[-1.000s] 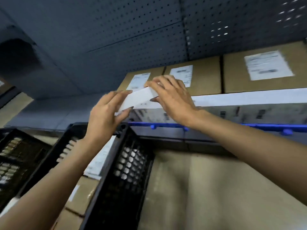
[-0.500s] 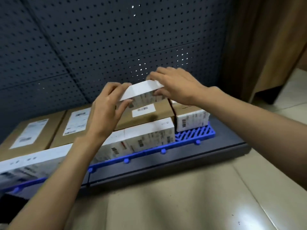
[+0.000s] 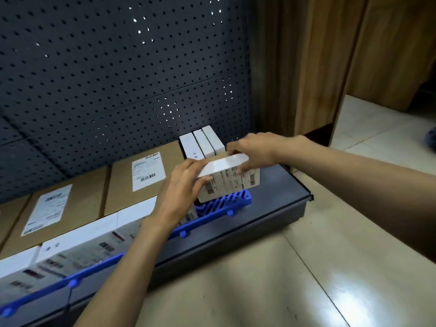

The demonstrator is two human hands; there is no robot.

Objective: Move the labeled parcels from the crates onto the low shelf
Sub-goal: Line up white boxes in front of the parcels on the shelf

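- Dark pegboard (image 3: 106, 79) backs the low shelf (image 3: 278, 204), with labeled brown parcels (image 3: 146, 199) lined along it.
- My left hand (image 3: 181, 185) and right hand (image 3: 257, 149) clasp a white parcel (image 3: 230, 180) by its two ends.
- It sits over the right end of the blue mat (image 3: 226, 204), just before three upright white boxes (image 3: 203, 142).

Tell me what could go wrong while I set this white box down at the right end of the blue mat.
1. The white box hangs close to the right end of the blue mat; placed further right, it may overhang and tip onto the shelf.
2. The fingers of the left hand wrap the end facing the front row of boxes and may get pinched there.
3. The right hand works next to the three upright white boxes; a nudge might topple them.
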